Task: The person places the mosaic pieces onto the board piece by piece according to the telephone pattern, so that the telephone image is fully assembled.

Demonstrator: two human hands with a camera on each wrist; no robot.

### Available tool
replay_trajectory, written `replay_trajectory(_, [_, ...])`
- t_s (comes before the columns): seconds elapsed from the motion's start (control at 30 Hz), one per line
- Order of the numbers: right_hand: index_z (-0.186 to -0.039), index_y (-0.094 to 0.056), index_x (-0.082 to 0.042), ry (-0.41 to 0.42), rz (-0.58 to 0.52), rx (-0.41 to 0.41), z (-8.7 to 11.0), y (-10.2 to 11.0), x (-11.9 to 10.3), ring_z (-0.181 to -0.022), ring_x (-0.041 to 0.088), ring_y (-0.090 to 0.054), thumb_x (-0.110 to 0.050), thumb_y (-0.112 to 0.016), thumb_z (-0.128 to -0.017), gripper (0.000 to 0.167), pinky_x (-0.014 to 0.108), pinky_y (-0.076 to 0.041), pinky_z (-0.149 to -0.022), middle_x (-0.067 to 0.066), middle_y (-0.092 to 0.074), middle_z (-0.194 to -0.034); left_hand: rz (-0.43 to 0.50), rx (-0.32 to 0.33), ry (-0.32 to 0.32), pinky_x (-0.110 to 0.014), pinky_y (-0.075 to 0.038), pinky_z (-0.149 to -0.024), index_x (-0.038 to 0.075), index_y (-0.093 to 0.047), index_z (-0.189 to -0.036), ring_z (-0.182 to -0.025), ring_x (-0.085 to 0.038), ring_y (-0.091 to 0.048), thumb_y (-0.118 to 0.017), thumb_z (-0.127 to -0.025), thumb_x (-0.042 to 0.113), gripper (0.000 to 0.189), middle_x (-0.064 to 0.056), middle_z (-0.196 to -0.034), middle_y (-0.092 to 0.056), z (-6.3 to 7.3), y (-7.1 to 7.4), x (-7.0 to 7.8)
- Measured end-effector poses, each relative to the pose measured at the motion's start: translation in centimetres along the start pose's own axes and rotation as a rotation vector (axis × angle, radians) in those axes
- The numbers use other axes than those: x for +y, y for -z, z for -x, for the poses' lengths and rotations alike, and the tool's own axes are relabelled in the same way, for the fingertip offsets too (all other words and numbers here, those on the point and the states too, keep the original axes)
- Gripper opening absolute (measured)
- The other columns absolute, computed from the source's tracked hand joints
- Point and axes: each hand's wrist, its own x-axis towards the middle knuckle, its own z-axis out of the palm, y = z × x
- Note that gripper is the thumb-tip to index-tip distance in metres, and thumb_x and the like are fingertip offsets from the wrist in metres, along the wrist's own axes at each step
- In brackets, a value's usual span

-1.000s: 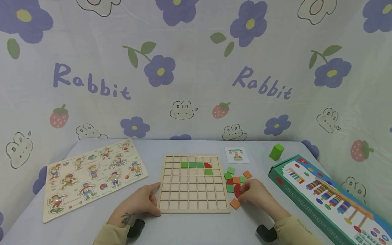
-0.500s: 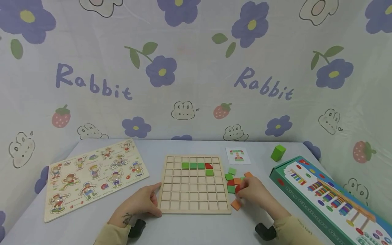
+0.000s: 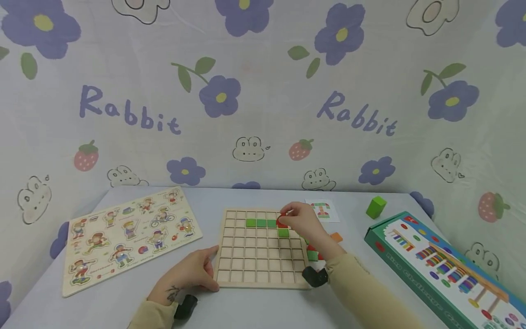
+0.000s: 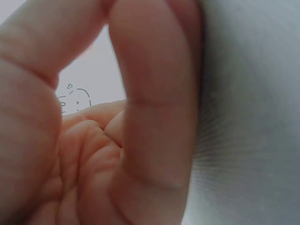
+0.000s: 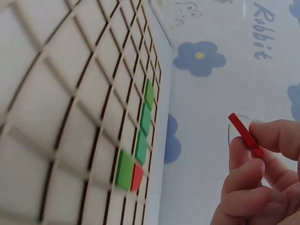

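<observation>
A wooden grid board (image 3: 250,264) lies mid-table. Three green tiles (image 3: 261,223) form a row near its far side, followed by a red tile (image 5: 137,177), with another green tile (image 3: 283,233) one cell nearer. Above that right end, my right hand (image 3: 306,225) pinches a thin red tile (image 5: 246,136) between thumb and fingers; the right wrist view shows it edge-on, clear of the board. My left hand (image 3: 189,272) touches the board's left edge with index finger and thumb, the thumb at the near corner. In the left wrist view only its bent fingers (image 4: 154,103) and palm show.
Loose tiles, among them a green one (image 3: 312,256) and an orange one (image 3: 336,237), lie right of the board, partly hidden by the right arm. Behind them are a pattern card (image 3: 331,214) and green block (image 3: 376,208). A game box (image 3: 404,269) flanks right, a picture puzzle (image 3: 100,269) left.
My right hand has left the loose tiles and moved up and left over the board, carrying a red tile. The left hand stays at the board's edge.
</observation>
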Motion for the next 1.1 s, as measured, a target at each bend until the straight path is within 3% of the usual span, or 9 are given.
replay_trajectory(0.13, [-0.09, -0.065, -0.005, 0.039, -0.032, -0.046, -1.7, -2.0, -1.1, -0.081, 0.035, -0.06, -0.007, -0.067, -0.081, 0.01, 0.031, -0.047, -0.062, 0.009, -0.064, -0.08, -0.013, -0.001, 0.009, -0.025, -0.039, -0.048, -0.002, -0.029, -0.142, -0.052, -0.012, -0.049, -0.085, -0.057, 0.007, 0.102, -0.004, -0.064, -0.056, -0.1, 0.0, 0.0])
replay_trajectory(0.37, [-0.088, -0.065, -0.002, 0.085, 0.005, -0.077, -3.9, -5.2, -1.5, -0.076, 0.019, -0.061, -0.001, -0.066, -0.081, 0.007, 0.027, -0.05, -0.066, 0.011, -0.064, -0.083, -0.021, 0.006, 0.018, -0.025, -0.038, -0.048, -0.002, -0.031, -0.142, -0.052, -0.012, -0.048, -0.085, -0.057, 0.007, 0.102, -0.003, -0.064, -0.055, -0.1, 0.0, 0.1])
replay_trajectory(0.5, [-0.087, -0.065, -0.002, 0.119, 0.025, -0.1, -4.5, -6.6, -1.4, -0.078, 0.019, -0.059, -0.001, -0.067, -0.08, 0.007, 0.028, -0.05, -0.067, 0.01, -0.064, -0.085, -0.019, 0.004, 0.013, -0.025, -0.038, -0.048, -0.002, -0.031, -0.142, -0.052, -0.012, -0.048, -0.085, -0.057, 0.006, 0.102, -0.003, -0.064, -0.055, 0.1, 0.0, 0.1])
replay_trajectory(0.8, [-0.086, -0.068, -0.01, 0.102, 0.211, -0.087, -5.1, -9.2, -1.8, -0.076, 0.017, -0.055, -0.008, -0.067, -0.082, 0.005, 0.028, -0.045, -0.064, 0.003, -0.064, -0.087, -0.003, -0.01, 0.026, -0.025, -0.038, -0.048, -0.001, -0.03, -0.143, -0.052, -0.012, -0.048, -0.085, -0.058, 0.008, 0.102, -0.002, -0.064, -0.055, 0.0, 0.2, -0.3])
replay_trajectory(1.1, [-0.088, -0.07, -0.014, 0.075, 0.377, -0.083, -5.7, -10.3, -1.6, -0.082, 0.016, -0.058, -0.012, -0.065, -0.085, 0.007, 0.032, -0.045, -0.07, 0.0, -0.066, -0.09, -0.012, -0.007, 0.01, -0.024, -0.038, -0.047, -0.001, -0.03, -0.142, -0.052, -0.012, -0.048, -0.084, -0.058, 0.008, 0.1, -0.002, -0.064, -0.055, 0.0, 0.2, -0.2])
